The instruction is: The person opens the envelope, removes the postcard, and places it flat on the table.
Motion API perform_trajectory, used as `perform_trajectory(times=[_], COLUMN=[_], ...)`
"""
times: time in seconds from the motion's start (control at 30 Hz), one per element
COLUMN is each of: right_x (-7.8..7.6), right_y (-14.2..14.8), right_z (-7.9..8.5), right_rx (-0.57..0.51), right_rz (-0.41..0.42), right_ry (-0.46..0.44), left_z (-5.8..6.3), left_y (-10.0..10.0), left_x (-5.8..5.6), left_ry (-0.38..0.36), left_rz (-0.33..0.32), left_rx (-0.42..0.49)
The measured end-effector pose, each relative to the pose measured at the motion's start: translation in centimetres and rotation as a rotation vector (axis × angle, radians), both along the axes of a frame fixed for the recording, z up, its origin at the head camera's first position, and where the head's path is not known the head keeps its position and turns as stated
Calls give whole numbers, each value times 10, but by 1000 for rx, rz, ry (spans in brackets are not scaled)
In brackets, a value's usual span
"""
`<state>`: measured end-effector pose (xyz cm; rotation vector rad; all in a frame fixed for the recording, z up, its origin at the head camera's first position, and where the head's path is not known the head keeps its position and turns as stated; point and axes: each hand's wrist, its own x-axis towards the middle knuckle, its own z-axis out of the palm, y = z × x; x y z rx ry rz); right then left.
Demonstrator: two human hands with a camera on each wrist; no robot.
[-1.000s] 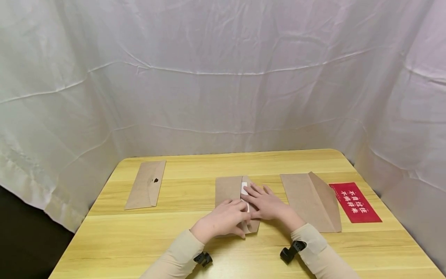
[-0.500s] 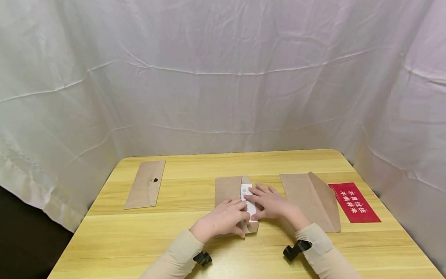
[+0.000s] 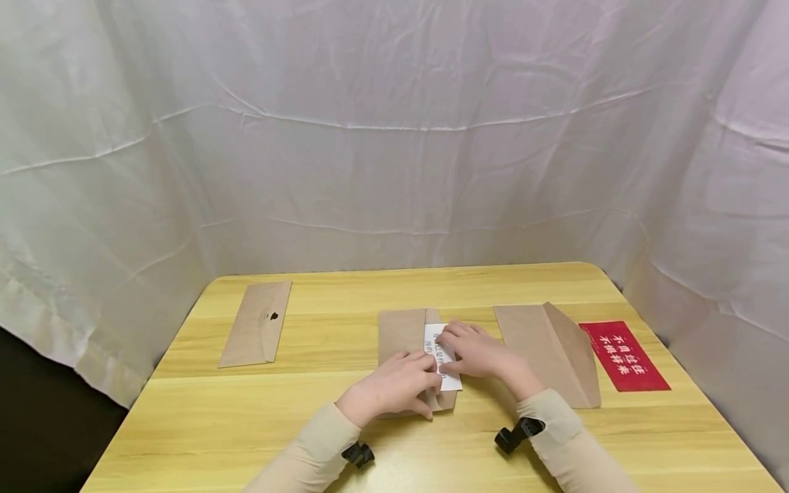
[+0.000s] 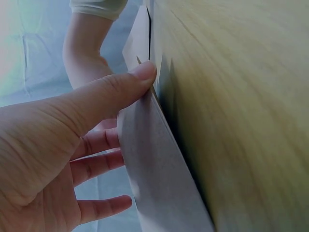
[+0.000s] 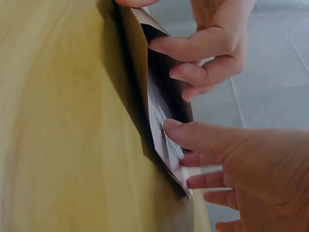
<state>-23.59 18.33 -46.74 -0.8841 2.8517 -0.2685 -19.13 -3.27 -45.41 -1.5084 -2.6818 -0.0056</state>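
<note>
A brown paper envelope lies in the middle of the table with its flap folded out to the right. From its mouth sticks a white card with dark writing. My left hand grips the envelope near its mouth; in the left wrist view the thumb presses on the envelope's edge, fingers on the other side. My right hand touches the card with thumb and fingertips, fingers fairly relaxed. In the right wrist view the card shows inside the gaping mouth, with left fingers at the opening.
At the left lies another brown envelope, closed, with a small dark mark. A third envelope, its flap folded out, lies right of my right hand. Beyond it is a red card with white characters. A pale curtain surrounds the table.
The white card has slid rightward out of the envelope, and more of its writing shows. My right hand has shifted slightly along it; the left hand has stayed in place.
</note>
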Motion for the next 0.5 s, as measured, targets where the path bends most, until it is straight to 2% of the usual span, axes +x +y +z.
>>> perform_trajectory(times=[0.3,0.5], right_x=[-16,-20], right_y=[-18,-23], right_z=[-10,-15], right_rx=[-1,10], right_rz=[-123,-181], right_ry=[44,68], left_z=[-1,-1], left_y=[1,2], left_x=[-1,-1], left_ry=[-29,-30], left_rz=[10,14], left_rx=[4,-3])
